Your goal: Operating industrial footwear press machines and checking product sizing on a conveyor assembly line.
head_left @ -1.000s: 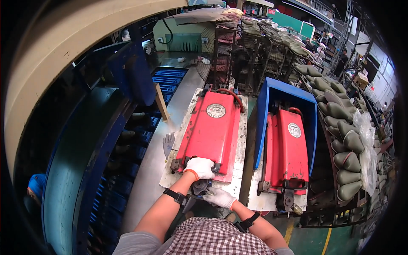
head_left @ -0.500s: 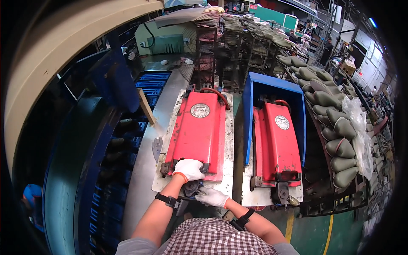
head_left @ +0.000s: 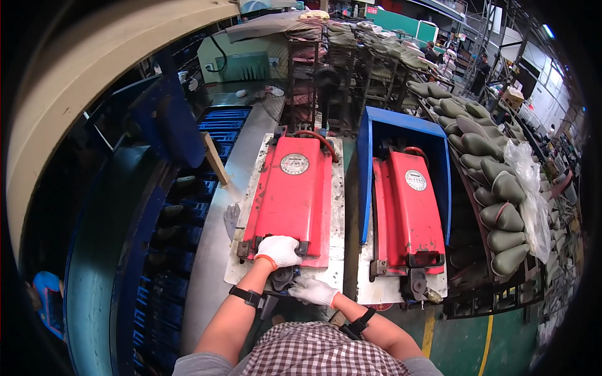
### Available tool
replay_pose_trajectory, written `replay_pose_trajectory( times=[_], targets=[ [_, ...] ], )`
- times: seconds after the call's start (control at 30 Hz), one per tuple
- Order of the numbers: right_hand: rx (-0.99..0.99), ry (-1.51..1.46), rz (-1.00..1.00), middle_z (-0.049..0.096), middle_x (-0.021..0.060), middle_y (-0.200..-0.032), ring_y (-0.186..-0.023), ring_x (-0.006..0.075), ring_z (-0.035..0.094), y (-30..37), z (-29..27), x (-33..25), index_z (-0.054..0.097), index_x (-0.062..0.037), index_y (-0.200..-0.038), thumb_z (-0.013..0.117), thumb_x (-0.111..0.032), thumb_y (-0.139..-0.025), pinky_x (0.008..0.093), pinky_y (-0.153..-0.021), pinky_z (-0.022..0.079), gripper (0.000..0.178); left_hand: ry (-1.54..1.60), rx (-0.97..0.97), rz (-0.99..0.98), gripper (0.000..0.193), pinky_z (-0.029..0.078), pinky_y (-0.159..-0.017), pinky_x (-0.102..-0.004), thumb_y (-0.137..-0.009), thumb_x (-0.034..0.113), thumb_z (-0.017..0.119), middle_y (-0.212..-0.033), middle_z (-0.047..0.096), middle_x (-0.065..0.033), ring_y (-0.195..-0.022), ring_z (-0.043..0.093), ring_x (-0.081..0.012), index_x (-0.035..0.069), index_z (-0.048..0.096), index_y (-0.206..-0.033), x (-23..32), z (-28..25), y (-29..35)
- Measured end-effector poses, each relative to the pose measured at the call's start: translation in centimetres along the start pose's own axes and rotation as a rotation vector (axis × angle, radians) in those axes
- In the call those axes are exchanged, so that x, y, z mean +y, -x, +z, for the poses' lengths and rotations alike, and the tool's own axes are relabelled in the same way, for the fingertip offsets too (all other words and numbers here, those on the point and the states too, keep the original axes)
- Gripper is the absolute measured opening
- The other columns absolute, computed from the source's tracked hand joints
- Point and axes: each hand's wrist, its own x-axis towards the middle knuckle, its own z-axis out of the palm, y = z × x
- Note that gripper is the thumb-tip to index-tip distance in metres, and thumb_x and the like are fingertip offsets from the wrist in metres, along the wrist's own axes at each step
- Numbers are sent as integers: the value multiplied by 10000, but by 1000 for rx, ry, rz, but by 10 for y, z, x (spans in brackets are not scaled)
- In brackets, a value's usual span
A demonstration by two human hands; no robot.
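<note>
A red metal cover (head_left: pixel 291 200) with a round label lies on a stained pale plate (head_left: pixel 338 207) in front of me. My left hand (head_left: pixel 279 250), in a white glove with an orange cuff, is closed around the dark handle (head_left: pixel 302 248) at the cover's near end. Just below it sits a dark round clamp part (head_left: pixel 283 276). My right hand (head_left: pixel 313 291), also gloved in white, is at this part's right side with its fingers drawn together; whatever they pinch is hidden. A grey glove (head_left: pixel 232 219) lies beside the plate's left edge.
To the right, a second red cover (head_left: pixel 414 213) sits within a blue hood (head_left: pixel 401 122). Green boot-shaped pieces (head_left: pixel 501 216) fill a rack at far right, with clear plastic sheeting (head_left: pixel 530 194) over it. Blue machinery (head_left: pixel 169 119) stands at left; a wooden bar (head_left: pixel 215 158) juts from it.
Both my hands stay in the same places. A blue object at the far left edge has shifted slightly, and a person in the right background has moved a little.
</note>
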Motion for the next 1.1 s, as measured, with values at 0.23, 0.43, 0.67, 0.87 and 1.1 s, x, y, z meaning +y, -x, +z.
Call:
replay_pose_trajectory(
  times=[0.23, 0.43, 0.67, 0.87, 1.1],
  targets=[
    [7, -18, -13, 637, 48, -881, -755, 142, 624, -5, 2, 9, 566, -43, -1207, 619, -434, -1031, 297, -669, 538, 432, 1, -9, -3, 456, 578, -855, -444, -744, 525, 705, -954, 762, -164, -925, 743, -358, 141, 796, -973, 0, 1, -1],
    [21, -27, -5, 650, 48, -899, -789, 145, 643, -1, 2, 4, 570, -55, -1230, 627, -430, -1030, 294, -689, 551, 428, -1, 5, 4, 462, 579, -849, -448, -743, 531, 708, -951, 763, -162, -922, 743, -359, 143, 795, -979, -1, 2, -1],
    [19, -18, 3, 648, 45, -911, -796, 142, 638, 1, 0, 1, 569, -61, -1287, 625, -426, -1036, 295, -694, 551, 447, -8, -18, -4, 454, 580, -869, -452, -741, 493, 709, -989, 765, -168, -953, 744, -359, 134, 794, -1005, 5, -6, 2],
    [12, -19, 8, 647, 46, -917, -804, 137, 632, 4, 1, -2, 568, -64, -1295, 624, -430, -1037, 294, -705, 550, 451, -10, -12, 6, 479, 579, -851, -453, -743, 538, 711, -951, 764, -167, -927, 745, -362, 136, 796, -989, 1, -3, 1],
    [15, 2, 13, 657, 50, -930, -818, 138, 636, -1, 1, 3, 566, -64, -1307, 620, -438, -1036, 297, -728, 558, 465, -8, -15, 7, 482, 577, -857, -446, -746, 543, 714, -958, 764, -163, -934, 744, -357, 139, 795, -996, 0, -1, -1]
  ],
)
